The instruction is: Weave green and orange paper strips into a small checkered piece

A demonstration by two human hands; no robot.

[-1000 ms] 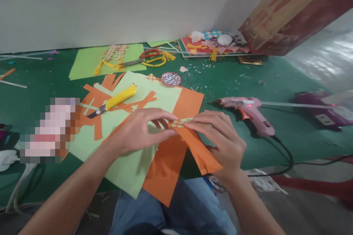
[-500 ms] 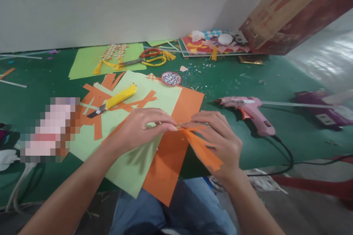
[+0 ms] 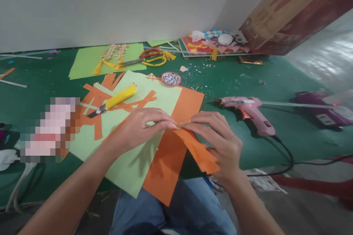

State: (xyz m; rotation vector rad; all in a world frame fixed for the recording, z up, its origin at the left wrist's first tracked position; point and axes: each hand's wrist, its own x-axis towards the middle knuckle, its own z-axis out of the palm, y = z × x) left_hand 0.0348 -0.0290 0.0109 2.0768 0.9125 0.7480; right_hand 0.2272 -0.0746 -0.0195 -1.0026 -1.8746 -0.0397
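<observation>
My left hand (image 3: 149,126) pinches the narrow end of some orange paper strips (image 3: 198,150) between thumb and fingers. Close beside it, my right hand (image 3: 220,139) has its fingertips closed at the same end, where a thin pale strip (image 3: 183,123) shows between the two hands. The orange strips hang down to the right, below my right fingers. Under my hands lie a pale green sheet (image 3: 129,169) and an orange sheet (image 3: 165,169). Exactly how the strips are joined at my fingertips is too small to make out.
A yellow utility knife (image 3: 118,99) with its blade out lies among orange scraps. A pink glue gun (image 3: 248,108) rests to the right, its cord (image 3: 289,154) trailing. Farther back are scissors (image 3: 150,57), a small dish of beads (image 3: 171,78) and a cardboard box (image 3: 292,14).
The orange strips have swung down and slightly left, lying closer together. My right fingertips have shifted a little along the pinched end. My left hand has hardly moved.
</observation>
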